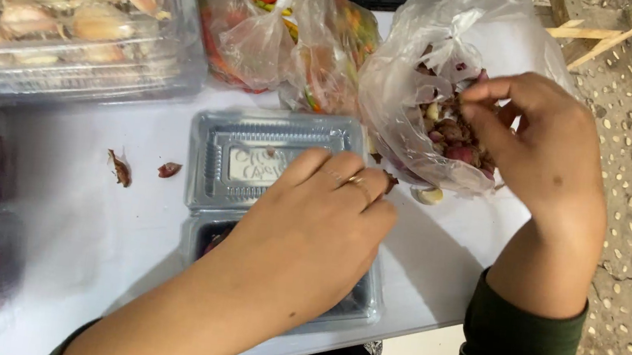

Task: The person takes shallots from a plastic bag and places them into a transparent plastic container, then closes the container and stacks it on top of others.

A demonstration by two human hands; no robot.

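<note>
Shallots [457,134] fill a clear plastic bag [422,63] at two o'clock on the white tabletop [93,209]. Right hand [538,146] pinches some inside it. Left hand [310,232] lies curled, gripping nothing visible, over an open clamshell container [256,155] at centre.
</note>
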